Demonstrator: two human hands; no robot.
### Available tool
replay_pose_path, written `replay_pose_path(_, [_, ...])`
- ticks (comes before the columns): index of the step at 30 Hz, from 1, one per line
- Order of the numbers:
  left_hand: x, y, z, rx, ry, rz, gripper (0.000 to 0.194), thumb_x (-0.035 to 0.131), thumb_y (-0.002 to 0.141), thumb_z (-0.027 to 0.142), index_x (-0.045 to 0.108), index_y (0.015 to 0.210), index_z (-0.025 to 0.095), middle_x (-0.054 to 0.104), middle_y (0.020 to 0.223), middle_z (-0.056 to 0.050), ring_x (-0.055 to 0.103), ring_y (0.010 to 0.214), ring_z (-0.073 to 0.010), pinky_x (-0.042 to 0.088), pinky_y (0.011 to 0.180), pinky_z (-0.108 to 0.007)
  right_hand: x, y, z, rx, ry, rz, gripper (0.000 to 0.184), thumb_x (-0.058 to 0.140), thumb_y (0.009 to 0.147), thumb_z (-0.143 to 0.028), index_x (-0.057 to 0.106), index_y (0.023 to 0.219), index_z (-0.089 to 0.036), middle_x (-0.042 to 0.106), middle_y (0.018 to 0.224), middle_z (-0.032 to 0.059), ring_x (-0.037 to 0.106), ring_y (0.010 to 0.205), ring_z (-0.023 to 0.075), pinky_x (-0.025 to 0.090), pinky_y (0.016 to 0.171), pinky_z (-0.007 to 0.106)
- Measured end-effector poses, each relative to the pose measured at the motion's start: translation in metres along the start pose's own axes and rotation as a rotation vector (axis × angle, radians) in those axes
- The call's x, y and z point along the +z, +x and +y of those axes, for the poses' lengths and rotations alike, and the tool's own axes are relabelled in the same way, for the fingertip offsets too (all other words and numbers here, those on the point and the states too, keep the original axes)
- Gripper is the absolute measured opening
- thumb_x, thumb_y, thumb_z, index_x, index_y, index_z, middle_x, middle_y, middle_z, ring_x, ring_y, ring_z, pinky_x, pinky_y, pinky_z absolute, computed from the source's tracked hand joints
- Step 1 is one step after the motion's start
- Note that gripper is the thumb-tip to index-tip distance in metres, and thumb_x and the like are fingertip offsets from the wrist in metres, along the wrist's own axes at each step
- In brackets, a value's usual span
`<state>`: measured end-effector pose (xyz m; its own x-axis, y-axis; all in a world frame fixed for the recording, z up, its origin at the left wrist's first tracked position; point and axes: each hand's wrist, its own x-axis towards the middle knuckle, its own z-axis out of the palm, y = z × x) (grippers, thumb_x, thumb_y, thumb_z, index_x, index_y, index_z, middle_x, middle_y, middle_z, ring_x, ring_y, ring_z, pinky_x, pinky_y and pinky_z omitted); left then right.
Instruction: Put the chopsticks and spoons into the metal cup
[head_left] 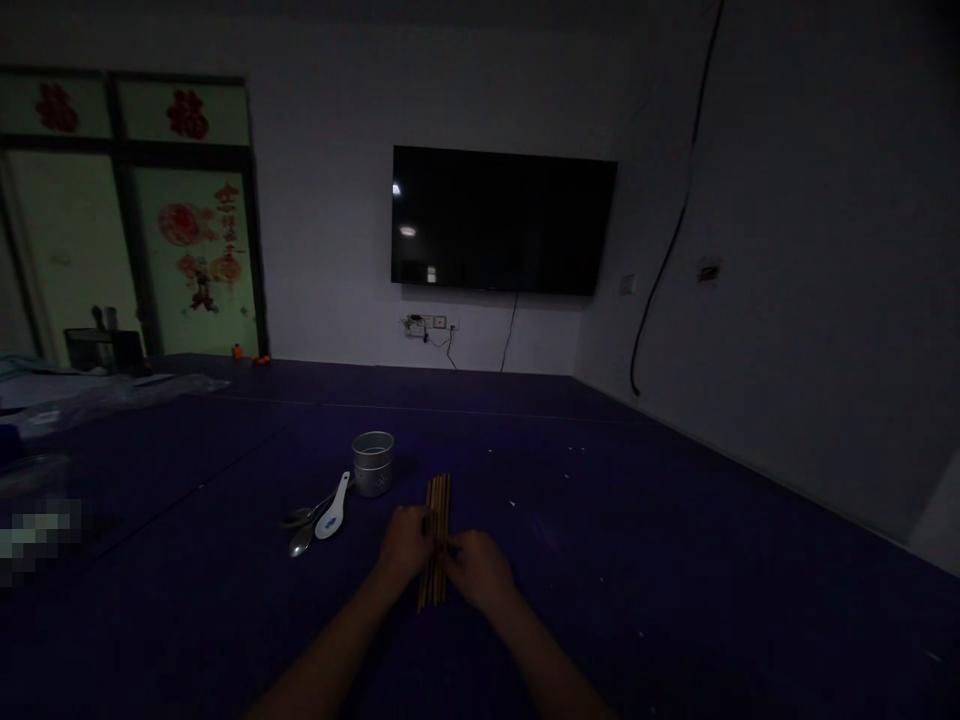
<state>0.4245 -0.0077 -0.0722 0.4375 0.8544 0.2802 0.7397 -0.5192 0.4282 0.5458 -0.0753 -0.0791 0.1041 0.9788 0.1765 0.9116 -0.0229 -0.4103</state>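
A bundle of several thin wooden chopsticks (pixel 440 492) lies lengthwise on the dark blue table, pointing away from me. My left hand (pixel 407 543) closes on its left side, and my right hand (pixel 477 568) closes on its right side a little nearer to me. The fingertips are partly hidden in the dim light. Left of the bundle stands a metal cup (pixel 373 468) with holes in its wall. Beside the cup lie a white soup spoon (pixel 334 512) with a blue mark and a metal spoon (pixel 301 540), plus another metal utensil (pixel 296 518) partly behind them.
The dark blue tabletop (pixel 675 560) carries small white scraps on the right. Clear plastic wrapping (pixel 112 395) lies at the far left, near a black box (pixel 105 348). Small orange items (pixel 260 359) sit at the back edge. A television (pixel 502 220) hangs on the wall.
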Motion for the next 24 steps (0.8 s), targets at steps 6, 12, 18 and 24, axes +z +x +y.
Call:
replay_pose_path(6, [-0.011, -0.001, -0.001, -0.089, 0.126, 0.023, 0.022, 0.049, 0.081, 0.013, 0.070, 0.085, 0.015, 0.070, 0.092, -0.010, 0.063, 0.091, -0.0194, 0.042, 0.079, -0.027, -0.007, -0.004, -0.008, -0.065, -0.109, -0.044, 0.032, 0.047, 0.088, -0.033, 0.067, 0.112, -0.025, 0.072, 0.098, 0.0103, 0.066, 0.094, 0.0236, 0.043, 0.073, 0.029])
replay_pose_path(12, [-0.020, -0.002, -0.001, -0.166, 0.279, 0.010, 0.023, 0.047, 0.088, 0.025, 0.067, 0.094, 0.015, 0.068, 0.097, -0.011, 0.061, 0.099, -0.0222, 0.043, 0.083, -0.030, -0.009, -0.005, -0.009, -0.053, -0.144, -0.051, 0.034, 0.048, 0.088, -0.037, 0.065, 0.116, -0.028, 0.072, 0.099, 0.0088, 0.066, 0.094, 0.0229, 0.045, 0.074, 0.029])
replay_pose_path(18, [-0.019, -0.006, 0.003, -0.174, 0.363, -0.023, 0.031, 0.044, 0.090, 0.032, 0.065, 0.103, 0.014, 0.066, 0.105, -0.014, 0.057, 0.108, -0.0261, 0.045, 0.086, -0.035, -0.012, -0.006, -0.009, -0.076, -0.125, -0.065, 0.034, 0.045, 0.089, -0.035, 0.064, 0.117, -0.030, 0.072, 0.099, 0.0079, 0.066, 0.095, 0.0219, 0.044, 0.075, 0.028])
replay_pose_path(24, [-0.020, -0.009, 0.005, -0.170, 0.396, -0.032, 0.039, 0.037, 0.093, 0.035, 0.066, 0.103, 0.012, 0.064, 0.107, -0.017, 0.054, 0.112, -0.0294, 0.045, 0.088, -0.040, -0.014, -0.007, -0.010, -0.075, -0.137, -0.087, 0.030, 0.045, 0.090, -0.034, 0.067, 0.111, -0.028, 0.072, 0.100, 0.0070, 0.066, 0.095, 0.0210, 0.044, 0.075, 0.027])
